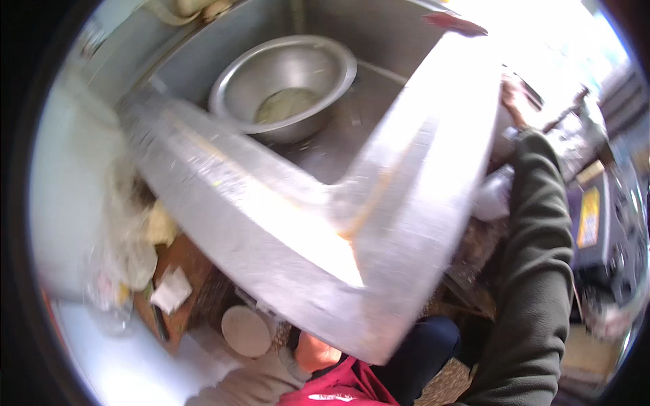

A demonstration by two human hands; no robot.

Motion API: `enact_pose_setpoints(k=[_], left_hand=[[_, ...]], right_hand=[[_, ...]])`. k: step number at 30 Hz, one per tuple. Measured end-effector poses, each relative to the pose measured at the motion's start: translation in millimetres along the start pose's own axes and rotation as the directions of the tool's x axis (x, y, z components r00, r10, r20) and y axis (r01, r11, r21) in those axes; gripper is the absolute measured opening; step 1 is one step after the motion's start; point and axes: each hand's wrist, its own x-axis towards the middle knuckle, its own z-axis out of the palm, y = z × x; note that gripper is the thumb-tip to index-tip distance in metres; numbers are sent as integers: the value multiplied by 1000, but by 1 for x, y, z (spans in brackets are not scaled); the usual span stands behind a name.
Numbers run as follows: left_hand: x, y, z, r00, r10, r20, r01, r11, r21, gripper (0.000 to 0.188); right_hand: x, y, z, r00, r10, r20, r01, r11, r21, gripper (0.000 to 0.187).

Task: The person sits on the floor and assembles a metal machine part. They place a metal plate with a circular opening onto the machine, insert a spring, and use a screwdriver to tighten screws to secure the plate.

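Observation:
A metal sink (271, 230) with a wide rim fills the middle of the view. Inside it stands a round steel basin (233, 101) with something pale in its bottom. My right arm reaches far along the right side of the sink. My right hand (516, 100) is beside the far right rim, next to a narrow dark object (532, 92); blur hides whether the fingers hold it. Close to my body, my left hand (317, 353) is under the sink's front edge, its fingers hidden. A red object (457, 26), too blurred to name, lies on the far right rim.
Left of the sink are a clear plastic bag (132, 237), a white folded paper (172, 289) and a dark-handled tool (160, 323) on a brown surface. A round white lid-like thing (246, 331) sits below the front rim. At right stands a dark box-shaped appliance (599, 220).

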Motion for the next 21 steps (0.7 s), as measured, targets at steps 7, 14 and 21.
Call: enact_pose_setpoints(k=[7, 14, 21], left_hand=[[27, 6, -1, 980, 94, -173, -138, 954, -267, 13], [20, 16, -10, 985, 81, -151, -116, 963, -245, 10], [1, 31, -19, 958, 12, -286, -67, 981, -181, 16]], right_hand=[[43, 35, 32, 996, -54, 75, 52, 998, 30, 21], [22, 48, 24, 1000, 17, 15, -20, 978, 206, 20], [-37, 31, -7, 998, 27, -56, 0, 901, 434, 19]])
